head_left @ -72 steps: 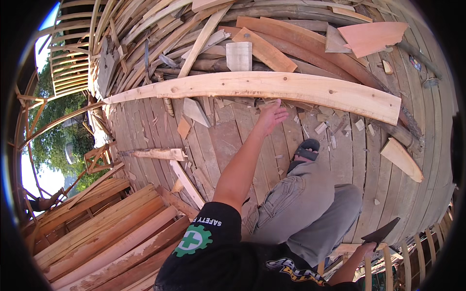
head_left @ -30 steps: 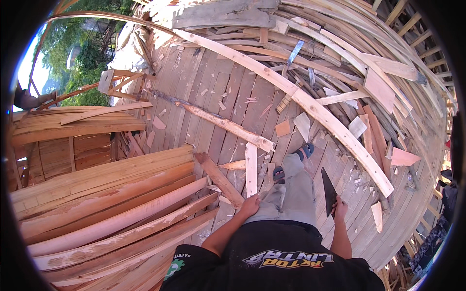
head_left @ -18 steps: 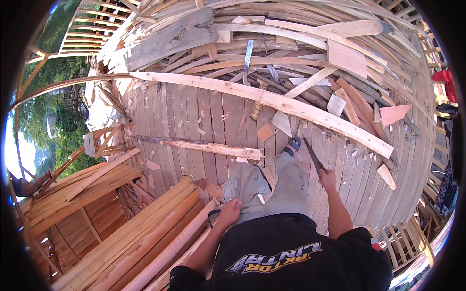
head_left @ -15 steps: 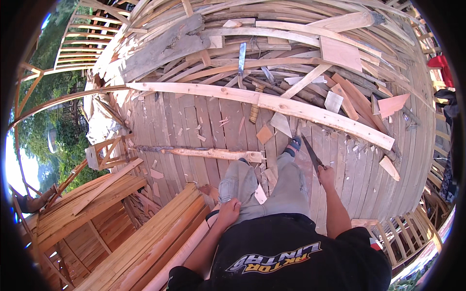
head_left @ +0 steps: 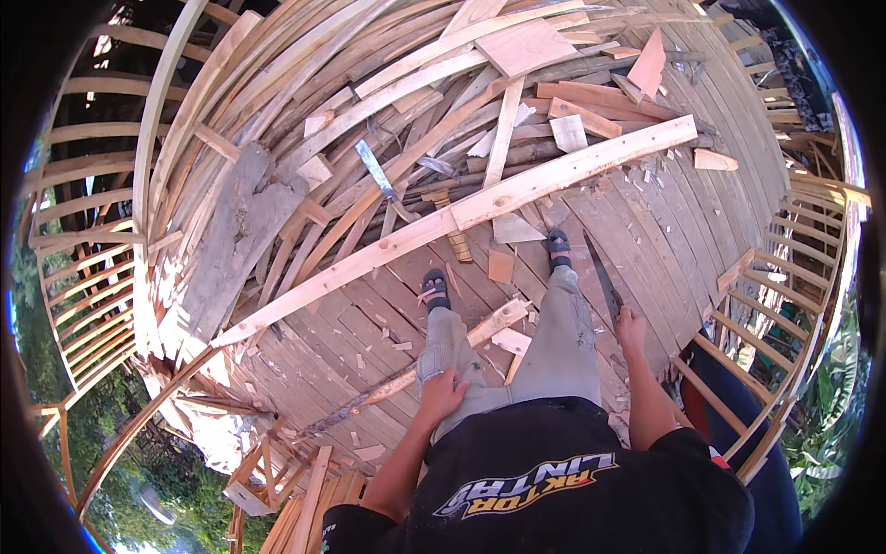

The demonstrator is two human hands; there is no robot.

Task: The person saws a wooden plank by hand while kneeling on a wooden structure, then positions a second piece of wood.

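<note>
My right hand [head_left: 631, 330] is closed round the grip end of a handsaw. The saw's dark, tapering blade [head_left: 604, 279] points forward and away from me, beside my right foot. My left hand [head_left: 442, 395] rests on my left thigh with its fingers lying against the grey trousers [head_left: 447, 343]; nothing shows in it. Ahead of my feet lies a long pale plank [head_left: 544, 182], running slantwise from lower left to upper right across the front of a wood pile. A partly barked pole [head_left: 406, 376] lies on the deck by my left leg and passes behind it.
The pile of boards, slats and sticks [head_left: 406, 138] fills the far side. A wide grey slab [head_left: 235, 240] leans at its left. Offcuts, such as a square block [head_left: 500, 267], and chips litter the plank floor [head_left: 664, 268]. Slatted railings [head_left: 784, 295] border the right.
My view has turned leftward, so the long plank now runs slantwise. My left foot has come forward past the pole. The saw stays in my right hand, and my left hand stays at my thigh.
</note>
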